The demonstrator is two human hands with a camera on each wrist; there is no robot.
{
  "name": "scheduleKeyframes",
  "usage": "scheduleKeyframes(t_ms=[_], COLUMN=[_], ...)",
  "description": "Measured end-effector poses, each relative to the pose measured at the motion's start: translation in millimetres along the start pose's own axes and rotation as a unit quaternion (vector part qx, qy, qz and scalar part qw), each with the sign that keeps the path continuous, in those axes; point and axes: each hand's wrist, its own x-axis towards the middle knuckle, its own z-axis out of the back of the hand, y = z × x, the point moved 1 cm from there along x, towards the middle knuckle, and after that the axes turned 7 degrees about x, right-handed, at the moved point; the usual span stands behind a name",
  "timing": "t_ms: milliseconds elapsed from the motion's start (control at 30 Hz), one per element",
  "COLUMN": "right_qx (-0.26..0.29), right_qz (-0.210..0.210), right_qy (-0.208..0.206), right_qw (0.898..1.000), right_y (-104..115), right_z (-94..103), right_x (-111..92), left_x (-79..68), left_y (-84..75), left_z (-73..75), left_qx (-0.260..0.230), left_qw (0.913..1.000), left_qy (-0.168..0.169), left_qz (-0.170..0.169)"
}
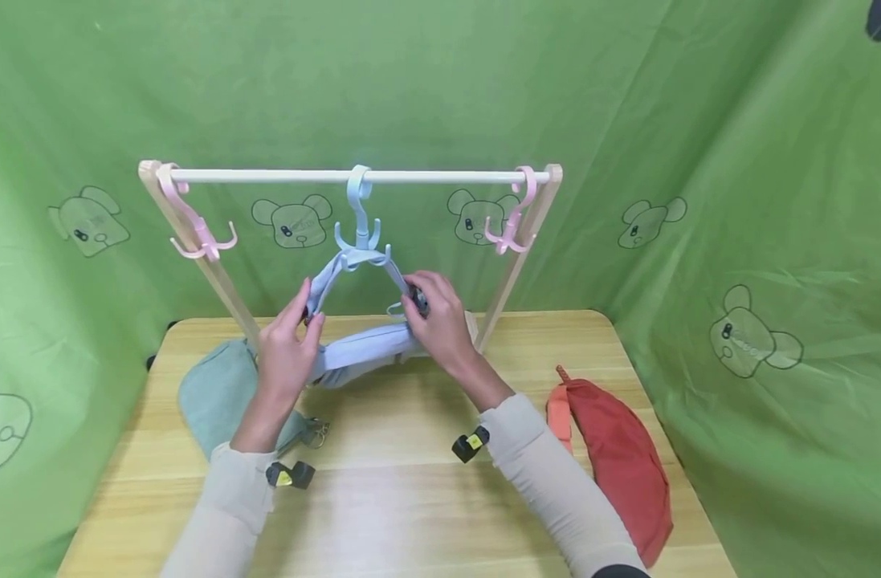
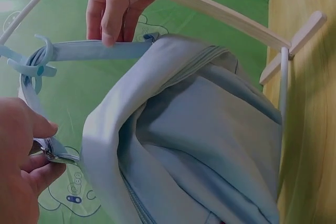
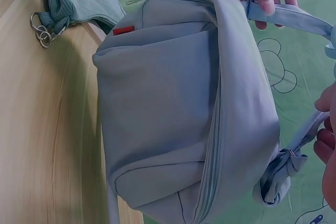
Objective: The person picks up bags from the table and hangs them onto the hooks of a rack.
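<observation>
A light blue bag hangs by its strap from a light blue swivel hook in the middle of the rack. My left hand pinches the strap's left side near a metal buckle, between thumb and fingers. On the other side my right hand holds the strap, thumb in front and fingers behind. Between the two hands, the strap loops over the lower prongs. In the right wrist view the bag's body shows a zipper and a small red tag.
Pink hooks hang at the left and right ends of the white rod. A teal bag with metal rings lies on the table's left. At the right lies a red bag with an orange strap. Green cloth surrounds the table.
</observation>
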Motion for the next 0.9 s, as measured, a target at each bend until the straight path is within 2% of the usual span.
scheduleKeyframes(t_ms=[267, 433, 633, 900], right_qx=[-0.003, 0.0, 0.003, 0.009], right_qz=[-0.018, -0.011, -0.002, -0.007], right_qy=[0.011, 0.009, 0.012, -0.01], right_qw=[1.0, 1.0, 1.0, 1.0], right_y=[1, 1, 2, 1], right_z=[2.5, 2.9, 0.5, 0.8], right_x=[-1, 1, -3, -8], left_x=[-4.3, -3.9, -11.0, -10.8], left_y=[6.9, 10.2, 13.3, 12.5], left_z=[4.1, 7.2, 11.2, 13.0], left_qx=[0.003, 0.001, 0.002, -0.004], left_qw=[0.9999, 0.9999, 0.9999, 0.9998], left_qy=[0.006, 0.005, 0.006, 0.015], left_qz=[-0.007, -0.011, -0.013, -0.011])
